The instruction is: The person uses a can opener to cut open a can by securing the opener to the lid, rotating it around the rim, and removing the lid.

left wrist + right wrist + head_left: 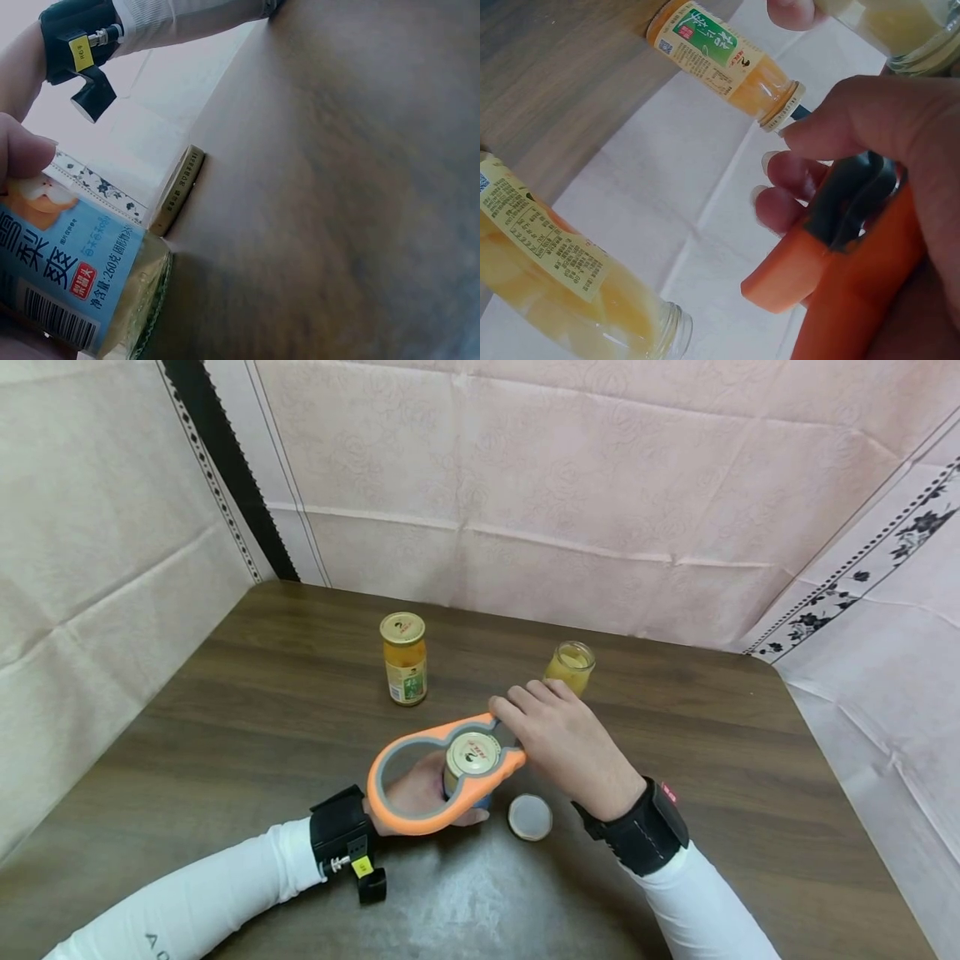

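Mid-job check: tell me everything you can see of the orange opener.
The orange opener looks plastic, with grey inner edging and a wide loop narrowing toward the right hand, which holds its end above the table. Through the loop show the left hand and a cream jar lid; I cannot tell whether the opener grips that lid.

It looks like a makeshift studio — patterned cloths (555, 485) line three sides of a wood-grain table (765, 777).
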The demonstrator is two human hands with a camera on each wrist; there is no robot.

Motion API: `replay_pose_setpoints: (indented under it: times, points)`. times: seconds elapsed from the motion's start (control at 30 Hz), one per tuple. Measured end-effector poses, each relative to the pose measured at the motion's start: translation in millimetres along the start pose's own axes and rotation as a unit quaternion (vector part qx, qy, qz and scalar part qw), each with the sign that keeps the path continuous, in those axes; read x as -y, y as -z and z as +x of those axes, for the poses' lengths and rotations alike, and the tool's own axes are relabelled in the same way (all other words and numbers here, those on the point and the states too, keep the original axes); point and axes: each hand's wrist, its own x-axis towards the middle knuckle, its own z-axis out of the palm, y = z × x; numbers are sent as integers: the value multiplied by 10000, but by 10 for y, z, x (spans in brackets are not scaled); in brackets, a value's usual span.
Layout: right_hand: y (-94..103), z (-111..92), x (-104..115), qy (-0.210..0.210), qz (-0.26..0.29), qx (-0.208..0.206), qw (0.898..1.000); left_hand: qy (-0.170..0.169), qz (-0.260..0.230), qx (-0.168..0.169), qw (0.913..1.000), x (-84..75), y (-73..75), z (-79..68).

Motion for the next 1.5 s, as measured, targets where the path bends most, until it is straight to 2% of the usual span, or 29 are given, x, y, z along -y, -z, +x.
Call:
replay_pose_setpoints:
  times: [0.03, 0.07, 0.2, 0.23, 0.27, 0.33, 0.37, 0.43, 0.6, 0.73, 0.8, 0.83, 0.87, 0.9, 0.93, 0.97, 1.0, 1.03, 1.07, 1.1, 1.13, 1.17, 1.2, 1.27, 1.4, 1.5]
  points:
    - [-6, 4, -3, 5, 20, -14, 10000, 57, -615, 121, 9980, -17, -31, -3]
    - [-14, 8, -6, 3, 48, -32, 10000, 183, -1423, 267, 9893, -31, -50, -11]
    - [-49, 21, -21, -31, 103, -112, 9999, 426, -2374, 496, 9692, -37, -64, -10]
    - [-56, 25, -25, -39, 116, -125, 9998, 557, -2768, 509, 9580, -39, -64, -14]
    - [-63, 27, -29, -47, 130, -143, 9998, 653, -2990, 525, 9506, -40, -62, -17]
    - [-73, 33, -36, -53, 159, -165, 9997, 755, -3213, 537, 9424, -41, -57, -17]
    - [-79, 36, -41, -54, 191, -168, 9997, 747, -3234, 548, 9417, -42, -56, -16]
    - [-87, 46, -48, -67, 266, -149, 9995, 920, -3488, 536, 9311, -46, -54, -24]
    - [-103, 63, -62, -109, 438, -104, 9989, 846, -3272, 495, 9399, -40, -73, -14]
    - [-119, 72, -71, -103, 538, -83, 9985, 519, -2617, 414, 9629, -26, -88, 18]
    - [-125, 80, -76, -87, 545, -93, 9984, 375, -1862, 456, 9807, -23, -84, 41]
    - [-128, 85, -79, -75, 543, -107, 9984, 404, -1844, 462, 9809, -23, -78, 60]
    - [-131, 90, -83, -60, 539, -122, 9985, 462, -2028, 480, 9769, -22, -69, 77]
    - [-134, 98, -87, -41, 529, -145, 9985, 361, -1263, 509, 9900, -20, -58, 86]
    - [-134, 106, -90, -26, 532, -168, 9984, 295, -634, 504, 9963, -16, -43, 96]
    - [-136, 112, -93, -14, 549, -185, 9983, 141, 326, 482, 9982, -10, -27, 101]
    - [-135, 120, -96, -6, 562, -201, 9982, -25, 1391, 372, 9896, -1, -13, 105]
    - [-138, 126, -98, -1, 584, -214, 9981, -132, 2266, 202, 9737, 11, 1, 101]
    - [-140, 133, -100, -5, 612, -220, 9979, -313, 3560, -73, 9339, 22, 12, 90]
    - [-142, 141, -101, -9, 636, -221, 9977, -429, 4517, -409, 8902, 33, 16, 80]
    - [-143, 146, -102, -17, 666, -210, 9976, -422, 4895, -635, 8687, 43, 19, 75]
    - [-147, 152, -105, -20, 690, -204, 9974, -409, 5302, -851, 8426, 50, 19, 68]
    - [-149, 158, -107, -21, 712, -201, 9973, -341, 5371, -995, 8369, 58, 17, 63]
    - [-157, 170, -113, -18, 758, -177, 9970, -274, 5333, -1136, 8378, 64, 11, 55]
    - [-169, 186, -126, -6, 866, -106, 9962, -377, 5101, -1076, 8526, 75, 21, 48]
    - [-171, 196, -138, 41, 1016, -32, 9948, -443, 5009, -997, 8586, 82, 36, 51]
